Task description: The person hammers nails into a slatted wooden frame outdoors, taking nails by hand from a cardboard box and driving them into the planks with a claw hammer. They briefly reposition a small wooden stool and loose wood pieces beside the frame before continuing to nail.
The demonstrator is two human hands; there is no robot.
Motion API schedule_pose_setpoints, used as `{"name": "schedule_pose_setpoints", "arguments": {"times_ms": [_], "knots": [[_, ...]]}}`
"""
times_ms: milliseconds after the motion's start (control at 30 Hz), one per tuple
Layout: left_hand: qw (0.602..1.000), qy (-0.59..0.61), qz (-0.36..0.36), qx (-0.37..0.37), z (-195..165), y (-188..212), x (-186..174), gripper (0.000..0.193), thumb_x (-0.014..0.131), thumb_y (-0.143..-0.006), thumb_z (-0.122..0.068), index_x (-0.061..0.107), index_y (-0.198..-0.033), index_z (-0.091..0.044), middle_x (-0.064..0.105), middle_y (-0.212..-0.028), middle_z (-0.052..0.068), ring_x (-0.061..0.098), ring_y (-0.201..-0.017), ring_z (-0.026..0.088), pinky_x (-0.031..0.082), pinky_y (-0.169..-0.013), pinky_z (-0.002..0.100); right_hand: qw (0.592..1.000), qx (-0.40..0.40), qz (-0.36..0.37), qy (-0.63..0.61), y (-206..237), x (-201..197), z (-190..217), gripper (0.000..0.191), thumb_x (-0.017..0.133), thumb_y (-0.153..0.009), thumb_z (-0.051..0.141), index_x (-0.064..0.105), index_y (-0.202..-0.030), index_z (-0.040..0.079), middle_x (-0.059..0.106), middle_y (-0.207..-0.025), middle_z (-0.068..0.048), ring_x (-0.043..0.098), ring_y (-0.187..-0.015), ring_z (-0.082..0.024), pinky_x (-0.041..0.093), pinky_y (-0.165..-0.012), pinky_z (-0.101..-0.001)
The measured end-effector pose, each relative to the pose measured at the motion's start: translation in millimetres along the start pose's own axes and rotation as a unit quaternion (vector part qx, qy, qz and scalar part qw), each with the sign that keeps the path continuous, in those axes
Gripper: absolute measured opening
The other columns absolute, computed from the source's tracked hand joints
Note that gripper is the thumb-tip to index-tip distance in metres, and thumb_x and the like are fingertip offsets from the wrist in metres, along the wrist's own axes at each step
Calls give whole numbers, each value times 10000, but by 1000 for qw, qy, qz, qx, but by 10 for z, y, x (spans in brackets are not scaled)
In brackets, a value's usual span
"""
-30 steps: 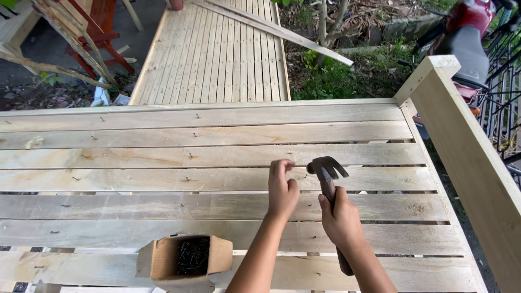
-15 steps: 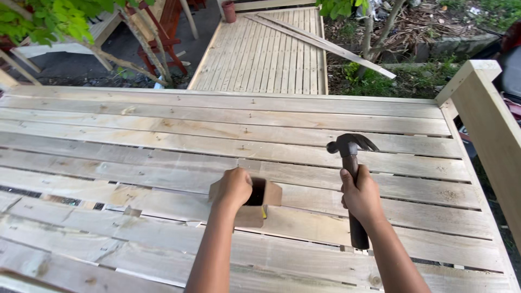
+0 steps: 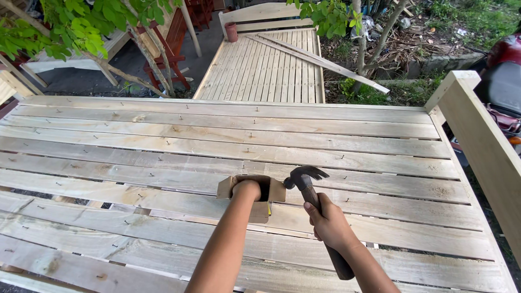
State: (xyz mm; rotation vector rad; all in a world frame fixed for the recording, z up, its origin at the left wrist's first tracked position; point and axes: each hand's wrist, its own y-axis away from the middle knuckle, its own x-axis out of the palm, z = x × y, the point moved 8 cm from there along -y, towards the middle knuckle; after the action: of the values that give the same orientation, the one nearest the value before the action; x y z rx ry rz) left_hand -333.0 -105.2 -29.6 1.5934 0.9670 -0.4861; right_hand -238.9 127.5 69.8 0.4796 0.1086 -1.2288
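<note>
A small open cardboard box (image 3: 274, 191) sits on the wooden slat platform (image 3: 163, 146). My left hand (image 3: 246, 189) is reached down into the box, fingers hidden inside. My right hand (image 3: 329, 223) grips the dark handle of a claw hammer (image 3: 307, 177), whose steel head hovers just right of the box, above the planks. Several nails stick up partway from the boards.
A thick wooden rail (image 3: 477, 141) runs along the platform's right edge. Beyond the far edge lies another slatted panel (image 3: 266, 65) with a long loose batten (image 3: 325, 62) across it. Leafy branches (image 3: 81, 27) overhang at upper left; a red motorbike (image 3: 502, 70) stands at right.
My left hand went from the boards beside the hammer into the cardboard box. The hammer stayed in my right hand, its head now close to the box.
</note>
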Motion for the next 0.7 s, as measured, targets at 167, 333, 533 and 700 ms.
{"name": "schedule_pose_setpoints", "arguments": {"times_ms": [167, 333, 533, 700], "knots": [[984, -45, -156, -77, 151, 456, -351, 137, 736, -819, -103, 695, -937, -45, 754, -943, 109, 730, -870, 198, 577, -762, 339, 999, 5, -30, -32, -51, -179, -80, 300, 572, -996, 324, 521, -1012, 28, 558, -658, -68, 537, -442, -152, 469, -420, -354], [935, 254, -246, 3, 83, 1023, -616, 133, 755, -822, -118, 672, -881, -33, 772, -852, 90, 744, -777, 164, 588, -694, 321, 997, 20, -41, -54, -149, -288, -237, 308, 573, -1000, 322, 534, -986, 17, 577, -660, -70, 534, -435, -157, 472, -420, -345], [755, 570, -248, 209, -702, 1051, -754, 60, 704, -935, -48, 665, -970, -20, 740, -832, 38, 729, -751, 100, 583, -621, 231, 991, 58, -83, -92, -308, -534, -632, 280, 583, -989, 305, 546, -1030, 30, 567, -656, -78, 534, -429, -165, 467, -413, -355], [685, 668, -226, 182, -1393, 446, -362, 169, 691, -919, -38, 646, -1082, -35, 727, -890, 37, 724, -737, 120, 513, -546, 252, 980, 86, -135, -117, -457, -933, -1034, 302, 598, -986, 301, 558, -1041, 7, 563, -649, -85, 525, -421, -173, 450, -403, -366]]}}
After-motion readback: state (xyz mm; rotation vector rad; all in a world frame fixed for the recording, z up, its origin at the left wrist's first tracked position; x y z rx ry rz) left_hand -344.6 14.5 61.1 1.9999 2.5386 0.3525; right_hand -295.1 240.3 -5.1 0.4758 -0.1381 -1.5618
